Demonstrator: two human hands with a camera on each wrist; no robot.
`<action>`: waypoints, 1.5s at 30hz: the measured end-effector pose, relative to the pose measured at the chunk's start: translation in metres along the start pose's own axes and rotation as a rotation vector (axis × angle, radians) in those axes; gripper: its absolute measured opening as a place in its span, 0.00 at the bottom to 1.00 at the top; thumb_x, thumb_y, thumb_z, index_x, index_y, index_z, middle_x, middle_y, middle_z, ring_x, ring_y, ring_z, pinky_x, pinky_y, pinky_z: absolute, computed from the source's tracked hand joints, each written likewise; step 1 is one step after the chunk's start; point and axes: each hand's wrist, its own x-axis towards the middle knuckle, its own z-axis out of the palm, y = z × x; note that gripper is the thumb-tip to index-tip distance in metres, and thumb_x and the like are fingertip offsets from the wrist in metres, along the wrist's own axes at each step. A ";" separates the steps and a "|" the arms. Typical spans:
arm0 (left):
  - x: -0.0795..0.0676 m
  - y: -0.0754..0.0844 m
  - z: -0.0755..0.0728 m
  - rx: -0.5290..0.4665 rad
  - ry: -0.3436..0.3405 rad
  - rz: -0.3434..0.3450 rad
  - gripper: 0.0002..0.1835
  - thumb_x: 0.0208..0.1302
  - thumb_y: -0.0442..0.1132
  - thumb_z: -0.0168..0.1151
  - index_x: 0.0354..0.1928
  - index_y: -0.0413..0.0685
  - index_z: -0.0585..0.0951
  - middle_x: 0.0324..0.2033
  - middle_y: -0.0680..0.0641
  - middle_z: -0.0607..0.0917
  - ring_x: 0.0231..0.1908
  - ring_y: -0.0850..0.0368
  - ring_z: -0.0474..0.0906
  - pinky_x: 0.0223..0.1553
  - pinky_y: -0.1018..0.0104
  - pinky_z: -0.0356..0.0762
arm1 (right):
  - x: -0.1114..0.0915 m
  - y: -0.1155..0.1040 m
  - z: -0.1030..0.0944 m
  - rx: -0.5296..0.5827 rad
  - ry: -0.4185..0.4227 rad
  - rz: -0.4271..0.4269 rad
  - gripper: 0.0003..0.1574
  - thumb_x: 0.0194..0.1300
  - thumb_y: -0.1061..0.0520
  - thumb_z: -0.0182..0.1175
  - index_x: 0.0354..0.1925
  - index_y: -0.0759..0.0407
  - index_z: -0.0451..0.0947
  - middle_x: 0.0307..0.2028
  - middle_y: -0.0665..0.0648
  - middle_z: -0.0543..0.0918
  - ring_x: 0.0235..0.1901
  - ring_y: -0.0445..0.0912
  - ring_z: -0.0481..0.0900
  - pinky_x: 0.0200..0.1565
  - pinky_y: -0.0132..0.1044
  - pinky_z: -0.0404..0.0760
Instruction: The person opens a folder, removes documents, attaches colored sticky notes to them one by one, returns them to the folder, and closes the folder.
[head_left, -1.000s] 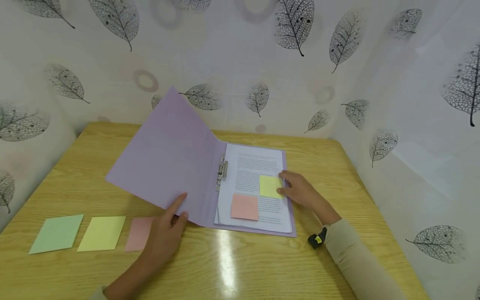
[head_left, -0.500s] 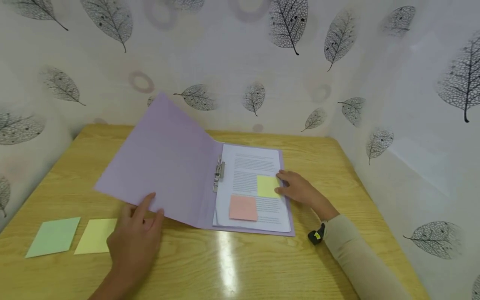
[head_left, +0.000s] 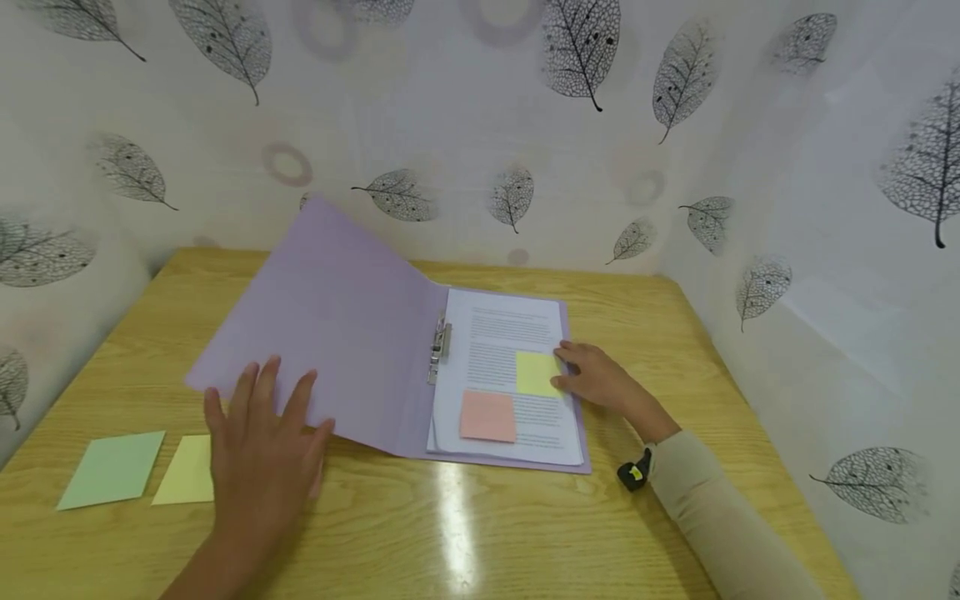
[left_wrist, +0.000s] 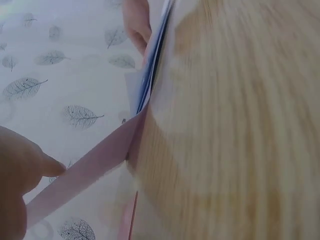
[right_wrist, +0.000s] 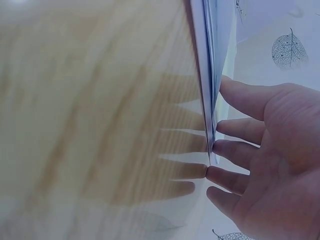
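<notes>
A purple file folder (head_left: 337,333) lies opened on the table, its left cover raised at a slant. My left hand (head_left: 262,458) has spread fingers over the cover's lower left edge; in the left wrist view a fingertip meets the cover (left_wrist: 90,180). My right hand (head_left: 603,387) rests at the right edge of the printed pages (head_left: 502,329). Its thumb is by a yellow sticky note (head_left: 535,373), and in the right wrist view its fairly straight fingers (right_wrist: 232,152) touch the folder's edge. A pink sticky note (head_left: 487,417) sits lower on the page.
A metal clip (head_left: 440,348) runs along the folder's spine. On the wooden table (head_left: 525,533) at left lie a green sticky note (head_left: 112,471) and a yellow one (head_left: 183,475), the latter partly behind my left hand. A leaf-patterned wall (head_left: 450,100) stands behind.
My left hand has moved left along the cover and spread its fingers, covering the pink note on the table. The cover has tipped lower to the left. My right hand stays put.
</notes>
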 end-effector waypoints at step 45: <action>0.152 0.023 0.187 -0.453 -1.026 -0.248 0.22 0.72 0.43 0.54 0.65 0.50 0.77 0.55 0.45 0.83 0.53 0.47 0.79 0.56 0.48 0.75 | 0.005 -0.004 -0.005 -0.065 0.000 0.004 0.40 0.72 0.47 0.61 0.74 0.63 0.63 0.76 0.65 0.59 0.73 0.68 0.56 0.71 0.65 0.57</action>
